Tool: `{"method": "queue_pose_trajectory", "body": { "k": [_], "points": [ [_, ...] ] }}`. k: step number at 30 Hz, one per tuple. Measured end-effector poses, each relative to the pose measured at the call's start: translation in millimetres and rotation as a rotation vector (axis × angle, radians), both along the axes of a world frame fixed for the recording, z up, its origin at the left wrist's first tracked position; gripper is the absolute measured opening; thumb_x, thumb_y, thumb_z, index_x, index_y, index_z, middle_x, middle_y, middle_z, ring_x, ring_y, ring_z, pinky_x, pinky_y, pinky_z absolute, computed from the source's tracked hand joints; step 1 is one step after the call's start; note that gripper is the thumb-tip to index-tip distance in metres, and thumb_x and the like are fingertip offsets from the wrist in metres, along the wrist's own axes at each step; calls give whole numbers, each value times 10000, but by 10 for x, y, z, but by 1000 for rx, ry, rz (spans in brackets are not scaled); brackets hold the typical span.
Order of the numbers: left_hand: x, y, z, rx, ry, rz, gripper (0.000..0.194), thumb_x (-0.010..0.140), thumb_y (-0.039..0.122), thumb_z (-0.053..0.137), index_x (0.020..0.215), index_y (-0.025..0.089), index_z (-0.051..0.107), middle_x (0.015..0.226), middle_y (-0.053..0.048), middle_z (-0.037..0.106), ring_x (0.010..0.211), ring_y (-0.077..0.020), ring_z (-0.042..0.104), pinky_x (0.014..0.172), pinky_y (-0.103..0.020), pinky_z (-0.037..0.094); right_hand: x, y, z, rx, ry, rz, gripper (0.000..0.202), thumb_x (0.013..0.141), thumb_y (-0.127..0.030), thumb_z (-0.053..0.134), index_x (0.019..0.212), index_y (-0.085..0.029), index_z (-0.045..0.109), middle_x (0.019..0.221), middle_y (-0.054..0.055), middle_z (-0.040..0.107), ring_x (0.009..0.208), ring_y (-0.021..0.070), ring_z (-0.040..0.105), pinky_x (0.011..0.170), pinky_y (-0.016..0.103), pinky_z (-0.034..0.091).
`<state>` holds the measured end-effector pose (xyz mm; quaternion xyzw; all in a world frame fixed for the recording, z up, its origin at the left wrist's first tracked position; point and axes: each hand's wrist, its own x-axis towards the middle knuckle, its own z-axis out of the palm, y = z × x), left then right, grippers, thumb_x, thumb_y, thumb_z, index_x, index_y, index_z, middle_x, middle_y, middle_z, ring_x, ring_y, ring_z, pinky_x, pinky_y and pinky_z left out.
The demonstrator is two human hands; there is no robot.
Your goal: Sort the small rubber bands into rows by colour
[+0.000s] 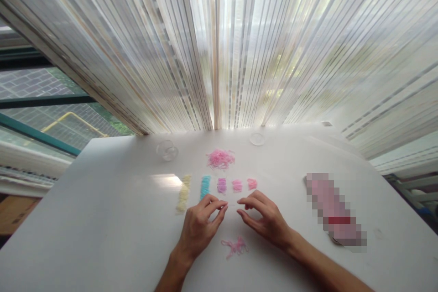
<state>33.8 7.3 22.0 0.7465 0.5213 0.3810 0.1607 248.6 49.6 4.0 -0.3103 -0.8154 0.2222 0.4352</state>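
My left hand is closed in a pinch, thumb against fingertips. A faint thin line shows just beyond the pinch, too fine to name. Facing it across a small gap, my right hand has its thumb and index finger apart, with nothing visible between them. Ahead of the hands lie rows of thin strips or bands: yellow, blue, purple, pink and coral. Between my wrists is a small loose tangle of pink loops.
A heap of pink strips lies farther back on the white table. Clear round containers or lids stand back left, and a clear round lid back right. A blurred pink oblong item lies right. Striped curtains border the far edge.
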Motion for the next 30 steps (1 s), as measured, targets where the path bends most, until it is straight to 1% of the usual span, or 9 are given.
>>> {"method": "queue_pose_trajectory", "body": {
  "k": [5, 11, 17, 20, 23, 27, 30],
  "points": [
    [46, -6, -28, 18, 4, -32, 160, 952, 183, 612, 1062, 215, 725, 872, -12, 684, 744, -108, 678, 705, -198, 557, -14, 2, -12, -6, 6, 16, 96, 938, -172, 619, 1008, -213, 671, 759, 19, 618, 677, 139, 607, 618, 239, 521],
    [49, -10, -37, 28, -14, -46, 180, 941, 159, 615, 1078, 220, 713, 877, -15, 677, 749, -112, 674, 706, -202, 554, -16, 2, -17, -8, 16, 29, 99, 930, -130, 613, 963, -204, 669, 750, 23, 612, 675, 139, 591, 617, 243, 506],
    [50, -27, -20, -5, -1, -35, 110, 926, 167, 625, 985, 213, 705, 857, -8, 667, 750, -116, 670, 699, -203, 531, -8, -3, -27, -15, 19, 33, 105, 926, -125, 618, 968, -209, 665, 759, 25, 612, 686, 140, 589, 626, 244, 506],
    [16, -22, -10, -17, 17, -25, 107, 925, 168, 619, 975, 214, 702, 861, -3, 669, 743, -112, 669, 698, -200, 521, -2, 3, -51, -29, -7, 37, 89, 927, -139, 619, 964, -206, 664, 768, 27, 616, 694, 143, 589, 638, 249, 507],
    [-62, 24, 13, -46, 83, 14, 102, 923, 174, 621, 960, 218, 705, 857, 4, 673, 734, -113, 671, 668, -194, 501, 7, 15, -68, -39, -57, 48, 79, 931, -156, 614, 975, -202, 661, 777, 32, 623, 705, 150, 591, 647, 259, 504],
    [-175, 144, 44, -133, 250, 56, 100, 917, 180, 637, 947, 232, 717, 857, 16, 681, 719, -121, 681, 646, -207, 485, 14, 28, -63, -46, -101, 71, 78, 944, -166, 584, 959, -202, 652, 765, 29, 627, 705, 153, 582, 651, 267, 489],
    [-214, 234, 42, -184, 352, 76, 99, 916, 185, 649, 946, 242, 724, 877, 23, 695, 746, -133, 699, 651, -217, 489, 15, 32, -52, -43, -111, 82, 93, 951, -166, 564, 947, -202, 650, 755, 28, 623, 697, 153, 573, 643, 268, 477]
  ]
}}
